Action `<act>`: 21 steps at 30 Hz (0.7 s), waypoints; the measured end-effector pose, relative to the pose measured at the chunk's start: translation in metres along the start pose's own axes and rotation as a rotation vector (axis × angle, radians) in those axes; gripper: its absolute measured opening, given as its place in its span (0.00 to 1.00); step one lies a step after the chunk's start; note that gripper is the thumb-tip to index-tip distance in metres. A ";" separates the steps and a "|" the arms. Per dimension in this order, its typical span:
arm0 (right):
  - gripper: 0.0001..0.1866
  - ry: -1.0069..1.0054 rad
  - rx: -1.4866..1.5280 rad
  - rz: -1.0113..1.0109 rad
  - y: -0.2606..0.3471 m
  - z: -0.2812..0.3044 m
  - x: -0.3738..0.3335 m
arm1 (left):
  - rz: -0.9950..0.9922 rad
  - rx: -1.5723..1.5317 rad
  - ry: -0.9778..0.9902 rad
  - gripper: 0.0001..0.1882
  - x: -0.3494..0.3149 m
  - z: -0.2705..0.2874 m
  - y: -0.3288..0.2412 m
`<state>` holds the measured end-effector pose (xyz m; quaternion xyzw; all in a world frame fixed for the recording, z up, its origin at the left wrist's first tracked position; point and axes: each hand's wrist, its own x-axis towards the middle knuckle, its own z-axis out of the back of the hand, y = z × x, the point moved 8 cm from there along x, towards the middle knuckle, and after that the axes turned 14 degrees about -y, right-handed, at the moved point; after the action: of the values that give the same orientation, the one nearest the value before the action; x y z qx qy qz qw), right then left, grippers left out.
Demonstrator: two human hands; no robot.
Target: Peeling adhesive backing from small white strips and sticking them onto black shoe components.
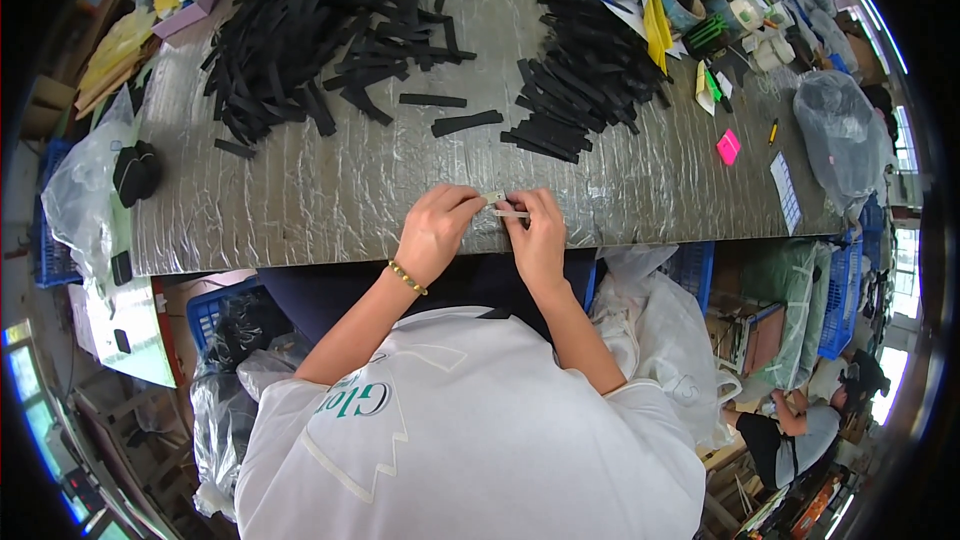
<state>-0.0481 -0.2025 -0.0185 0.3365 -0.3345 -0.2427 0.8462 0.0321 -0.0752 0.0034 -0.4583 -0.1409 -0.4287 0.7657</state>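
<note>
Both of my hands meet over the near edge of the table [330,210]. My left hand [436,228], with a beaded bracelet [408,278] at the wrist, is closed in a pinch on a small pale piece [493,197]. My right hand [538,238] is closed too, its fingertips by that piece and a thin pale strip [514,214] between them. Too little shows to tell what kind of thing either is. Beyond the hands, two short black strips [467,124] lie apart from a loose heap of black strips [275,50] on the left and a flatter pile [590,70] on the right.
At the right lie a pink pad [728,147], a yellow pen [773,131], a white printed sheet [785,192] and a clear plastic bag [840,130]. Cups and tools crowd the far right corner. Blue crates [222,306] flank my lap. Another person [800,430] sits low at the right.
</note>
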 end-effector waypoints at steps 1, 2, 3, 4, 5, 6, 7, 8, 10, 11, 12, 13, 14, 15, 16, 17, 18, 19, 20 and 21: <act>0.08 0.007 0.006 -0.015 -0.002 0.000 0.000 | -0.004 -0.001 0.001 0.13 0.001 -0.001 -0.001; 0.08 0.007 0.006 -0.017 -0.003 0.000 0.000 | -0.004 0.000 0.002 0.13 0.001 -0.002 -0.001; 0.08 0.016 0.009 -0.019 -0.003 0.000 0.000 | -0.006 -0.003 0.003 0.13 0.002 -0.002 -0.002; 0.08 0.027 0.013 -0.020 -0.003 0.000 0.000 | -0.008 -0.004 0.004 0.13 0.002 -0.003 -0.002; 0.08 0.029 0.014 -0.020 -0.002 0.001 0.002 | -0.006 -0.002 0.003 0.13 0.002 -0.003 -0.002; 0.07 0.051 0.071 -0.048 -0.002 0.003 0.005 | -0.011 0.004 0.004 0.13 0.001 -0.004 -0.002; 0.06 0.072 0.127 -0.077 -0.003 0.004 0.008 | -0.017 0.010 0.006 0.14 0.001 -0.004 -0.002; 0.06 0.074 0.127 -0.077 -0.003 0.007 0.014 | -0.015 0.011 0.004 0.14 0.001 -0.004 -0.002; 0.07 -0.149 0.161 0.144 0.009 0.030 0.032 | 0.010 0.024 0.055 0.14 0.001 -0.008 -0.001; 0.12 -0.153 0.134 0.190 0.010 0.034 0.037 | 0.011 0.024 0.053 0.14 0.001 -0.007 -0.001; 0.12 -0.151 0.134 0.192 0.011 0.037 0.038 | -0.001 0.047 0.053 0.15 0.001 -0.007 -0.001; 0.14 -0.007 0.228 -0.004 0.000 0.029 0.039 | -0.015 0.068 0.052 0.15 0.002 -0.007 -0.002; 0.15 0.137 0.319 -0.202 -0.010 0.019 0.035 | -0.014 0.067 0.049 0.15 0.002 -0.007 -0.002; 0.15 0.142 0.339 -0.223 -0.014 0.014 0.031 | -0.018 0.074 0.056 0.16 0.002 -0.007 -0.003; 0.15 0.144 0.339 -0.221 -0.016 0.011 0.029 | -0.022 0.083 0.064 0.16 0.002 -0.008 -0.003; 0.14 0.188 0.333 -0.248 -0.020 0.006 0.026 | -0.021 0.083 0.061 0.16 0.002 -0.008 -0.003; 0.13 0.232 0.327 -0.276 -0.023 0.002 0.023 | -0.025 0.080 0.058 0.17 0.002 -0.008 -0.004; 0.13 0.235 0.327 -0.274 -0.022 0.001 0.024 | -0.027 0.078 0.055 0.17 0.002 -0.007 -0.004; 0.12 0.228 0.319 -0.268 -0.020 0.002 0.024 | -0.025 0.079 0.053 0.17 0.002 -0.007 -0.004; 0.11 0.220 0.310 -0.262 -0.019 0.002 0.025 | -0.025 0.081 0.052 0.17 0.002 -0.007 -0.004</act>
<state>-0.0366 -0.2315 -0.0208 0.5274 -0.2268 -0.2582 0.7770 0.0291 -0.0826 0.0034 -0.4141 -0.1439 -0.4440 0.7814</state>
